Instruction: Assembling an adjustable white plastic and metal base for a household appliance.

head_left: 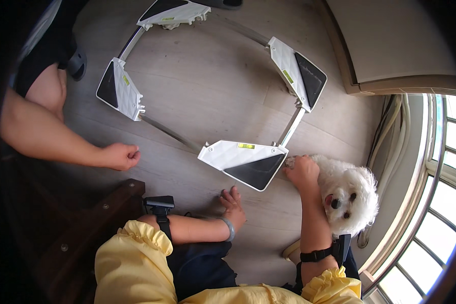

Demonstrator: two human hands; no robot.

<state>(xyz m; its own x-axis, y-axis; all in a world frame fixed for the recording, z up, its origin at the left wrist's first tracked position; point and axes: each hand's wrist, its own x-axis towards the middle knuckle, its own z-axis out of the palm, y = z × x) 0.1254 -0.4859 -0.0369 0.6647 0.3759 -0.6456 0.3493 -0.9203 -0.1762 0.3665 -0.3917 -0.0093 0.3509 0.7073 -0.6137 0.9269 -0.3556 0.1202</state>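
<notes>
An adjustable appliance stand lies on the floor, with white plastic corners joined by metal bars. Its near corner [215,156] has a black pad and a small yellow-green level. My left hand [233,206] is just below that corner, apart from it, fingers extended and nothing visible in them. To the right of the same corner, my right hand [303,172] is closed, its fingers curled downward beside a white fluffy dog [352,195]. A small pale shape by those fingers may be the dog's paw; what they grip is hidden. The dog's head rests against my right forearm.
At the left, another person's arm reaches in with a closed hand [121,156]. A dark wooden piece [111,207] with bolts stands at lower left. A large pale cabinet [390,40] fills the upper right, with cables [401,126] along the wall and a barred window [425,243].
</notes>
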